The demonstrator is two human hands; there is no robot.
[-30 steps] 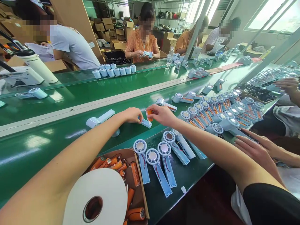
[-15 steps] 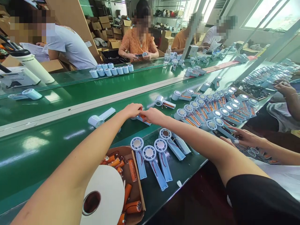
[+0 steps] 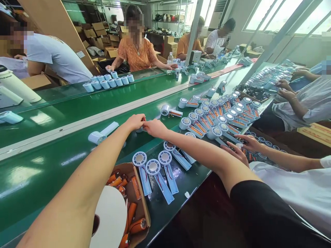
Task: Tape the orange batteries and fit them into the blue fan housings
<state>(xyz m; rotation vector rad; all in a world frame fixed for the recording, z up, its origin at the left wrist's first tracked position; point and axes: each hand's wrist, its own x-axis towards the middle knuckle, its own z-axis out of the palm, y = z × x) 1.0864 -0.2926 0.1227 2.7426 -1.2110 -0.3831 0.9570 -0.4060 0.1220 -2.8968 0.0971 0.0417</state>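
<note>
My left hand [image 3: 136,122] and my right hand [image 3: 156,128] meet over the green belt, fingers closed and touching. Between and under them is a handheld fan, mostly hidden, with only a pale bit [image 3: 140,130] showing. To the left, a light-blue fan [image 3: 96,137] lies with its handle pointing away. Another fan [image 3: 165,110] with an orange battery in its open handle lies beyond my right hand. Nearer me, several open fan halves with round heads, such as one fan half [image 3: 153,167], lie on the table, thin red wires in their handles.
A cardboard box [image 3: 148,210] of orange batteries [image 3: 136,187] and a white reel [image 3: 111,217] stand front left. Rows of fans [image 3: 204,115] fill the right side, where a co-worker's hands [image 3: 239,151] work. Blue cylinders [image 3: 104,84] stand across the belt [image 3: 59,144], near other people.
The view has shifted right, so things appear further left. My hands stay together; the orange battery seen under them is now hidden. The person in orange has lowered and spread their hands.
</note>
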